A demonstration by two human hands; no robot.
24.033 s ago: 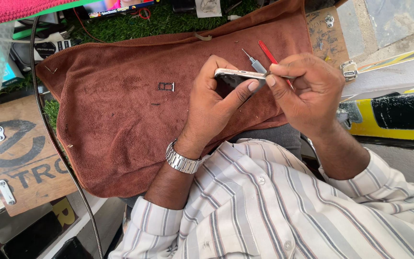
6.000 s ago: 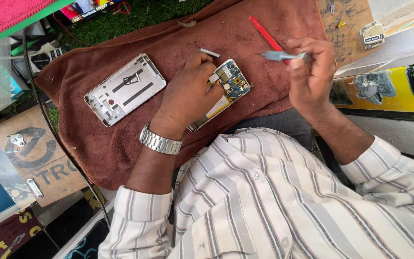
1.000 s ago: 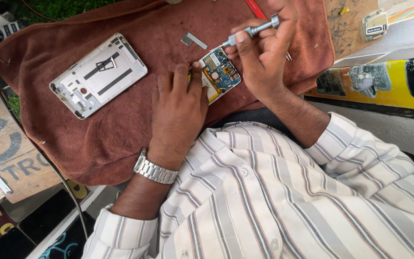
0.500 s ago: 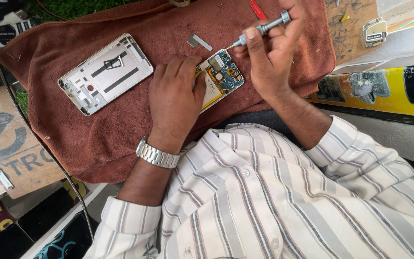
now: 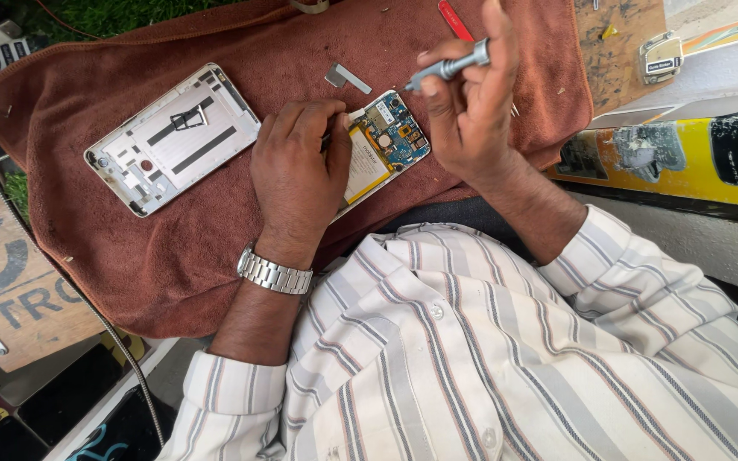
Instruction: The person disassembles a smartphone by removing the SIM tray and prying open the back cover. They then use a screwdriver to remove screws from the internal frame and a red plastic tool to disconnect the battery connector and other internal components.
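An opened phone point(image 5: 382, 145) with a blue circuit board and yellow battery lies on a brown towel point(image 5: 155, 248). My left hand point(image 5: 299, 171), with a metal watch on its wrist, presses down on the phone's near half. My right hand point(image 5: 470, 102) hovers just right of the phone and grips a small silver screwdriver point(image 5: 444, 67), its tip pointing left above the circuit board. The phone's silver back cover point(image 5: 172, 138) lies face up on the towel to the left. A small grey metal plate point(image 5: 348, 78) rests beyond the phone.
A red-handled tool point(image 5: 454, 19) lies at the towel's far edge. A worn wooden board point(image 5: 617, 43) and a small white box point(image 5: 661, 56) sit at the far right. A black cable point(image 5: 87, 307) runs along the left. Printed cardboard point(image 5: 10, 282) lies lower left.
My right hand has lifted the screwdriver slightly and shifted right, away from the circuit board. My left hand stays on the phone. The view has shifted a little.
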